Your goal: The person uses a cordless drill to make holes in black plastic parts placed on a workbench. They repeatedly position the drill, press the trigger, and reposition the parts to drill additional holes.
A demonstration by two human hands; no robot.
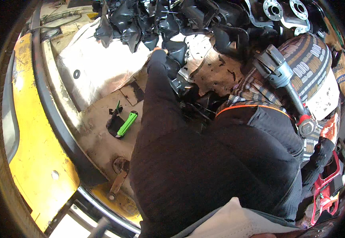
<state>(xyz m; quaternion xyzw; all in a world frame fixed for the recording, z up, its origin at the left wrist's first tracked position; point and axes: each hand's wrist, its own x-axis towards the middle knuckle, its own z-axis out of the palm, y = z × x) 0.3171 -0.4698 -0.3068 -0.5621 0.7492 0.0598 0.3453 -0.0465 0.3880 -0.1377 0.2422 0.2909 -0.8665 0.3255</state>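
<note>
My left arm reaches forward to a heap of black moulded parts [131,33]. Only a little of my left hand [159,50] shows there, against a dark curved piece [176,51], so its grip is hidden. At the right, my right hand [330,127] is beside the patterned cloth [305,59] over my lap, its fingers extended and holding nothing visible. Near it lies a grey tool-like piece [281,73] with a notched, cup-shaped head, a straight shaft and a red-ringed round end [306,125].
Several silver-flanged black parts [273,10] sit at the far right. A green-handled cutter [127,123] and a black ring [76,74] lie to the left, the ring on white sheeting [101,59]. Yellow metal panel [31,119] borders the left; a red frame [325,190] is low right.
</note>
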